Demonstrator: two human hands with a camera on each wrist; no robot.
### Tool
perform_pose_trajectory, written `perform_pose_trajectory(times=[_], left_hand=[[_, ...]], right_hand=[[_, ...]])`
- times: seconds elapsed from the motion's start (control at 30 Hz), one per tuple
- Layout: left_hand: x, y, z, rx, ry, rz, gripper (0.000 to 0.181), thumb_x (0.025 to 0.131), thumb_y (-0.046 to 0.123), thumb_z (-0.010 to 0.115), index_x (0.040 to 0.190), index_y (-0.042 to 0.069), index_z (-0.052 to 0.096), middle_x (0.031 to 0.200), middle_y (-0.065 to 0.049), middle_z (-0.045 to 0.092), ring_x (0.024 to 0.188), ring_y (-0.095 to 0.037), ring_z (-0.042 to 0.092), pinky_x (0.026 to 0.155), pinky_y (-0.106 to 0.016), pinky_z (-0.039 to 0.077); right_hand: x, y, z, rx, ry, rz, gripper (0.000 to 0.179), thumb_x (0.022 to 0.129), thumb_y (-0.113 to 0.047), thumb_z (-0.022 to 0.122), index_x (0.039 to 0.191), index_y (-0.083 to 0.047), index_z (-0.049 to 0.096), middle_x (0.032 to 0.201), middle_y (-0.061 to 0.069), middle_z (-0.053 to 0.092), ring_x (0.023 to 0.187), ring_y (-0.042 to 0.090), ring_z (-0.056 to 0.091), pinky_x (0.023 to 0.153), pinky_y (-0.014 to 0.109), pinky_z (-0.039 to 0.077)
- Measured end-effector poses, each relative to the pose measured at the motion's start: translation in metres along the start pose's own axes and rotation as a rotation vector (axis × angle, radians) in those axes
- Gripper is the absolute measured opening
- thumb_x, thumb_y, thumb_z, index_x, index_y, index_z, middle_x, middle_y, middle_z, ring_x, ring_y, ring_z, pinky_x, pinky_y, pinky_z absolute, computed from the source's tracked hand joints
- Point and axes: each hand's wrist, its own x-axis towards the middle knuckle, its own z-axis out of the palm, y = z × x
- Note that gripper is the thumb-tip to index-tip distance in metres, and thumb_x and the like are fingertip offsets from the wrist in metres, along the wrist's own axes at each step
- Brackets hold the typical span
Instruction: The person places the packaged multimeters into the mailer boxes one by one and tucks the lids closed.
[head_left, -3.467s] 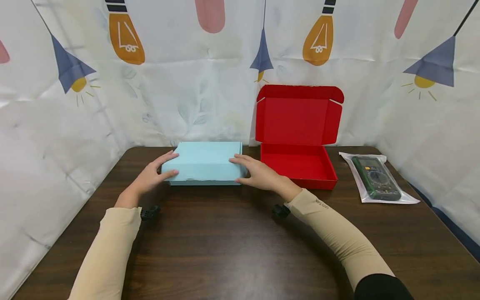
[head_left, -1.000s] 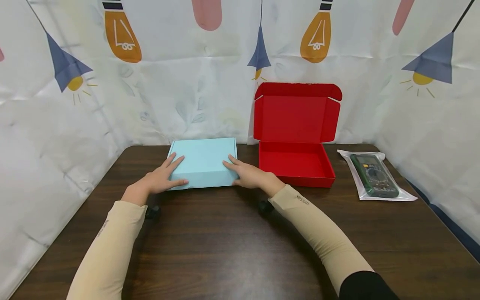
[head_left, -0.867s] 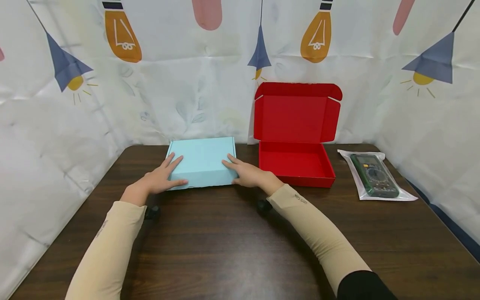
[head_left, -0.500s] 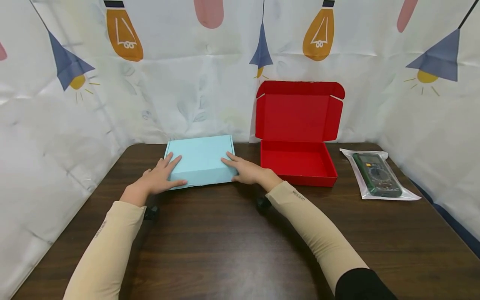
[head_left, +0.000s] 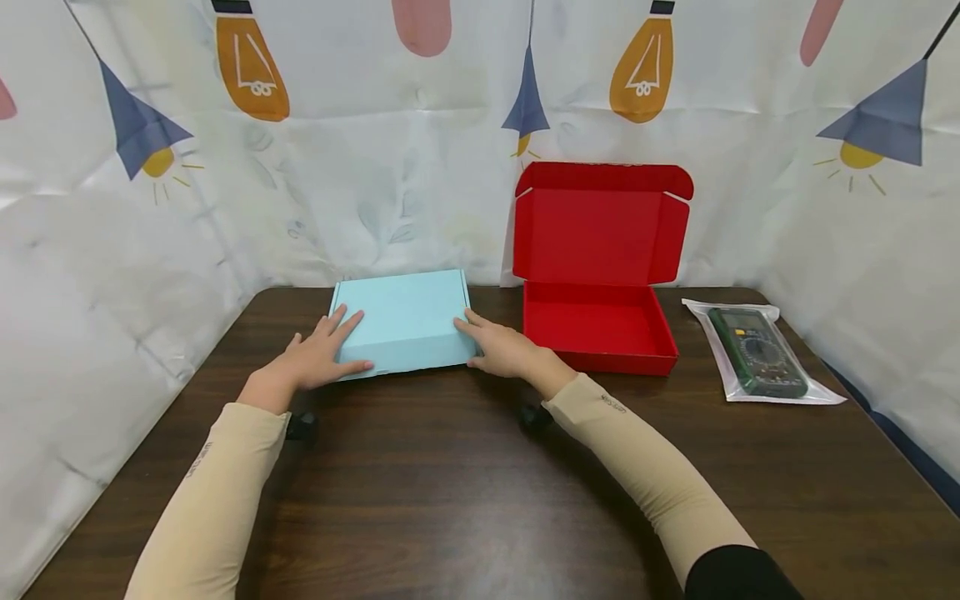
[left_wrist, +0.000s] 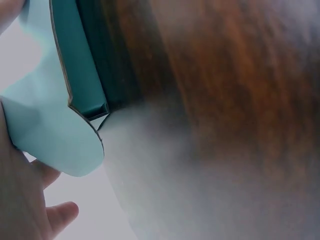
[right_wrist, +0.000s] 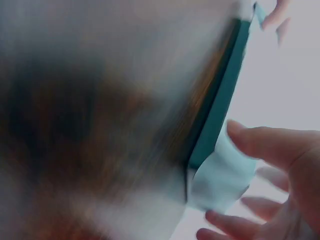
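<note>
A light blue cardboard mailer box (head_left: 408, 308) lies near the table's back edge, turned slightly, its lid lowered. In the left wrist view the lid's front flap (left_wrist: 42, 75) stands out from the box's front wall, and a rounded side ear (left_wrist: 75, 150) sticks out at the corner. My left hand (head_left: 311, 358) has its fingers spread over the box's left side, thumb at the front flap. At the right side my right hand (head_left: 510, 348) has its fingertips at the box's edge, fingers apart and loosely extended. In the right wrist view another rounded ear (right_wrist: 222, 177) shows beside the thumb.
Right of the blue box, a red mailer box (head_left: 600, 362) stands with its lid upright and nothing inside. Further right lies a green multimeter (head_left: 761, 354) in a clear plastic bag (head_left: 821, 395). A patterned cloth (head_left: 375, 167) hangs behind the dark wooden table (head_left: 420, 500).
Since the oldest frame, the blue box has turned slightly and shifted left, its lid's front flap now tipped lower. Over the last half second, my right hand has slid slightly right along its edge.
</note>
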Motion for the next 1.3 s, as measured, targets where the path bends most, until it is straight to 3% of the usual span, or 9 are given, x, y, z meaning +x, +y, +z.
perform_pose_trajectory(times=[0.17,0.27,0.4,0.57,0.73,0.87,1.1,1.3], left_hand=[[-0.001,-0.001,-0.003,0.001,-0.010,-0.001,0.099,0.098,0.065,0.055,0.166,0.012,0.006,0.169,-0.023,-0.005,0.149,-0.057,0.005,0.106,-0.082,0.006],[-0.001,0.000,-0.004,-0.002,-0.013,-0.002,0.099,0.098,0.065,0.054,0.166,0.012,0.006,0.169,-0.022,-0.005,0.149,-0.057,0.006,0.106,-0.082,0.006],[-0.004,0.000,-0.006,-0.012,-0.021,-0.004,0.099,0.098,0.065,0.054,0.166,0.012,0.005,0.169,-0.023,-0.006,0.148,-0.058,0.006,0.106,-0.083,0.006],[-0.009,-0.003,-0.009,-0.032,-0.016,-0.021,0.099,0.099,0.064,0.054,0.166,0.013,0.004,0.169,-0.022,-0.008,0.147,-0.060,0.006,0.104,-0.084,0.006],[-0.013,-0.005,-0.010,-0.048,-0.011,-0.032,0.098,0.099,0.064,0.054,0.166,0.013,0.003,0.169,-0.022,-0.009,0.146,-0.061,0.006,0.104,-0.084,0.005],[-0.014,-0.005,-0.010,-0.048,-0.014,-0.036,0.099,0.099,0.064,0.054,0.166,0.013,0.003,0.169,-0.022,-0.009,0.146,-0.062,0.007,0.104,-0.084,0.006],[-0.015,-0.008,-0.011,-0.087,-0.023,-0.020,0.094,0.100,0.061,0.054,0.166,0.015,0.006,0.169,-0.021,-0.008,0.145,-0.064,0.006,0.103,-0.085,0.006],[-0.016,-0.009,-0.010,-0.133,-0.033,-0.016,0.089,0.102,0.058,0.053,0.166,0.014,0.010,0.169,-0.021,-0.008,0.146,-0.063,0.008,0.101,-0.086,0.004]], right_hand=[[-0.008,-0.005,0.003,0.163,-0.050,0.097,0.095,0.097,-0.022,0.072,0.166,-0.009,0.007,0.170,0.017,0.005,0.149,0.032,0.035,0.114,0.043,0.039],[-0.008,-0.003,0.008,0.233,-0.047,0.090,0.099,0.097,-0.022,0.073,0.165,-0.006,0.002,0.171,0.014,0.005,0.155,0.029,0.018,0.120,0.043,0.027],[-0.004,-0.003,0.012,0.268,-0.038,0.069,0.100,0.097,-0.021,0.072,0.164,-0.004,0.000,0.171,0.011,0.005,0.156,0.023,0.010,0.122,0.038,0.021],[0.004,-0.005,0.009,0.272,-0.045,0.050,0.099,0.096,-0.019,0.072,0.165,-0.005,0.002,0.171,0.012,0.006,0.156,0.023,0.011,0.122,0.039,0.023],[0.008,-0.003,0.007,0.285,-0.032,0.069,0.096,0.096,-0.018,0.073,0.166,-0.010,0.008,0.169,0.011,0.017,0.154,0.025,0.023,0.120,0.042,0.029],[0.006,0.003,0.009,0.370,-0.001,0.079,0.096,0.096,-0.019,0.073,0.166,-0.010,0.008,0.168,0.012,0.021,0.150,0.028,0.032,0.118,0.044,0.033],[-0.001,0.014,0.010,0.610,0.006,0.033,0.095,0.096,-0.012,0.071,0.164,-0.001,0.005,0.169,0.015,0.014,0.149,0.030,0.033,0.117,0.041,0.033],[-0.002,0.015,0.011,0.640,0.008,0.011,0.086,0.097,-0.009,0.069,0.163,0.001,0.015,0.166,0.018,0.026,0.147,0.032,0.038,0.114,0.041,0.038]])
